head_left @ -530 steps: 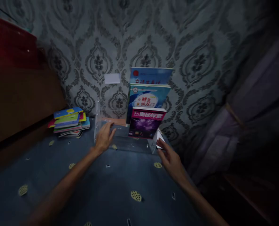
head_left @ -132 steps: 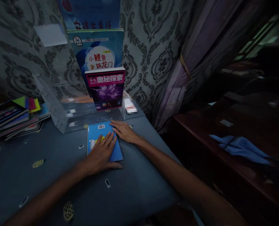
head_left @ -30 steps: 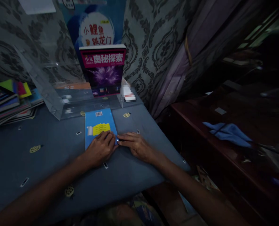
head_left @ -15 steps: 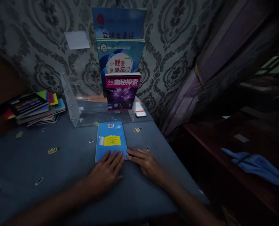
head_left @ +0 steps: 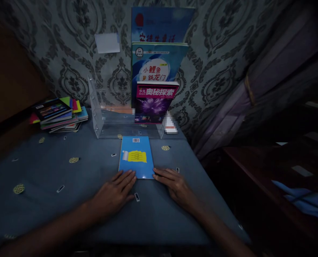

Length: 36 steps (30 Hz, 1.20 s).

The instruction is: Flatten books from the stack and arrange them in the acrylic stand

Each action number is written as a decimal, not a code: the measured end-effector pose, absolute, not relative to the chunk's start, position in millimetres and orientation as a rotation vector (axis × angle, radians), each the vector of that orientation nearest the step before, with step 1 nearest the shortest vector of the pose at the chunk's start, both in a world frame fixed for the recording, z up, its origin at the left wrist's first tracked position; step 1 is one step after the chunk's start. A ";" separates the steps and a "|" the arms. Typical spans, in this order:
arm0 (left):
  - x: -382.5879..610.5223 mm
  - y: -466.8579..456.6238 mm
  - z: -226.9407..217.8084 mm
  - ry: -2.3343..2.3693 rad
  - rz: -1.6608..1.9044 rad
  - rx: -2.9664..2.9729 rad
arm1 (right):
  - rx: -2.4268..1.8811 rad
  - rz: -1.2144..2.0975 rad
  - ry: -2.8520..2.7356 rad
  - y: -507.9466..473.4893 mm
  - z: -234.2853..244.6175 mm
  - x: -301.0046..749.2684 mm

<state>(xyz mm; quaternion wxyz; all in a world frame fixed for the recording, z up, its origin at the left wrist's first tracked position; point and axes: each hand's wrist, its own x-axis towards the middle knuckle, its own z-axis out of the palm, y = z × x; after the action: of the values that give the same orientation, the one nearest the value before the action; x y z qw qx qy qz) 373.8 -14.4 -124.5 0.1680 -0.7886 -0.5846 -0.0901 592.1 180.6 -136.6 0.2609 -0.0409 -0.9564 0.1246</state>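
A blue book (head_left: 137,169) lies flat on the cloth-covered table, its barcode at the far edge and a yellow scroll picture in the middle. My left hand (head_left: 116,189) rests with outstretched fingers over the book's near left corner. At the near right corner, the fingertips of my right hand (head_left: 173,184) touch the book's side, fingers extended. Just beyond the book stands a clear acrylic rack (head_left: 96,117). Upright in its tiers are a purple-and-pink book (head_left: 153,105), a teal book (head_left: 159,57) behind it and a taller blue book (head_left: 163,23) at the back.
A stack of books (head_left: 58,114) sits at the table's back left. Behind the rack is a patterned wall with a white card (head_left: 107,43). A tied curtain (head_left: 223,117) hangs right. A blue cloth (head_left: 306,203) lies on a dark red surface (head_left: 244,160).
The view has swung left, so everything appears further right. My left hand has slid left across the book, baring more of its near edge. My right hand stays at the right corner.
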 end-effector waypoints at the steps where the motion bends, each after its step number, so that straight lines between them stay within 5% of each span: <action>1: 371.7 -17.9 -123.3 -1.665 -0.251 -2.227 | -0.119 0.338 -2.594 180.2 -136.1 592.1; 24: 356.5 -42.6 -131.3 -1.802 -0.398 -2.168 | 0.038 0.404 -2.898 94.2 -119.7 526.8; 36: 354.8 -42.3 -131.5 -1.781 -0.347 -2.184 | -0.192 0.368 -2.770 115.4 -134.0 576.4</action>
<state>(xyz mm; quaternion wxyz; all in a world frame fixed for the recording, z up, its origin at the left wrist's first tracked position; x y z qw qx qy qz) 354.8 -42.3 -131.5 0.1505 -0.7603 -0.6202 -0.1207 576.4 115.4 -134.0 0.1696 -0.0677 -0.9746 0.1296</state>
